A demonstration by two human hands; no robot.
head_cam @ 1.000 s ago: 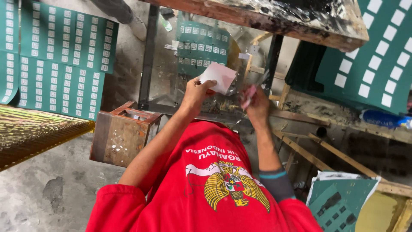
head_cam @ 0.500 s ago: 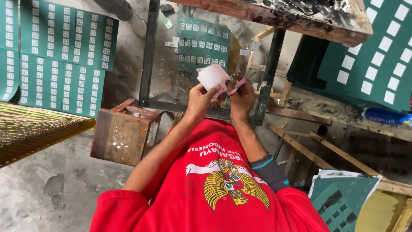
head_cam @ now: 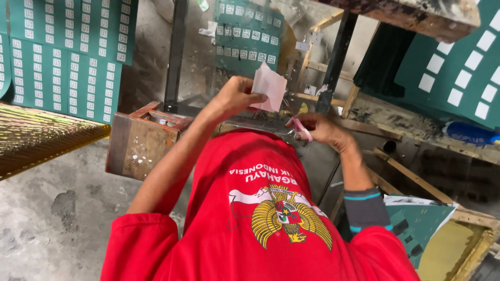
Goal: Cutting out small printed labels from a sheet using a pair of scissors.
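**Hands part: the pale sheet lifts away, the pink tool drops low**

Where the hands stood close together half a second ago, they are now apart; nearest the camera is the red shirt (head_cam: 260, 224) with its gold emblem, and beyond it the two bare forearms reach forward. The right hand (head_cam: 320, 130) has come down and to the right, its fingers curled closed around a small pink tool (head_cam: 301, 130), of which only a narrow pink end shows, so its kind cannot be told; the left hand (head_cam: 234, 96) sits higher, thumb and fingers pinched on the edge of a pale square sheet (head_cam: 269, 87), held upright in the air above the dark bench edge (head_cam: 245, 122). The separation suggests, as a judgement, that whatever the tool did at the sheet is finished for now, and the sheet is being looked over. Left of the arms stands a worn wooden box (head_cam: 140, 145); farther off hang green sheets with rows of small white labels (head_cam: 62, 57), and a black post (head_cam: 176, 52) rises between them.
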